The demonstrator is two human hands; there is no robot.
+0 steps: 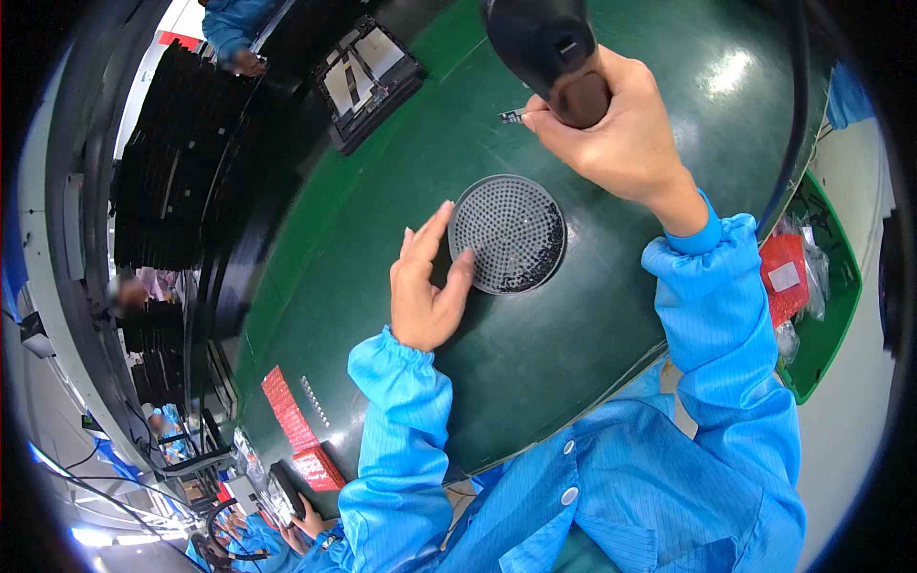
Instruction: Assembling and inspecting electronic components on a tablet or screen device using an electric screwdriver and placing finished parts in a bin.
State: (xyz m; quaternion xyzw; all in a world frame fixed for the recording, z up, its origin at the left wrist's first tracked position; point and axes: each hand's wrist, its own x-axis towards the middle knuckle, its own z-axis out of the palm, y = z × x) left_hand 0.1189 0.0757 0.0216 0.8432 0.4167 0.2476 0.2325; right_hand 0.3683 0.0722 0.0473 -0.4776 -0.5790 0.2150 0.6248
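My right hand [626, 134] is closed around a black handheld tool [540, 38] with a rounded, glossy end; most of its fingers are hidden behind the tool. A small flat part [512, 116], silvery and dark, shows at that thumb's tip; whether it is pinched or only touched I cannot tell. Lower on the bench lies a round grey dimpled dish [501, 224]. Tiny black pieces, possibly screws, are heaped along its right side. My left hand [428, 286] rests open against the dish's left rim, thumb and fingers apart.
The green bench top [564, 344] carries an opened black device [368, 81] at the far left. Red bubble wrap [301, 430] lies lower left, near another person's hand [308, 520]. A black cable [800, 105] hangs at right. Beyond the edge is a green bin [829, 325] with packaging.
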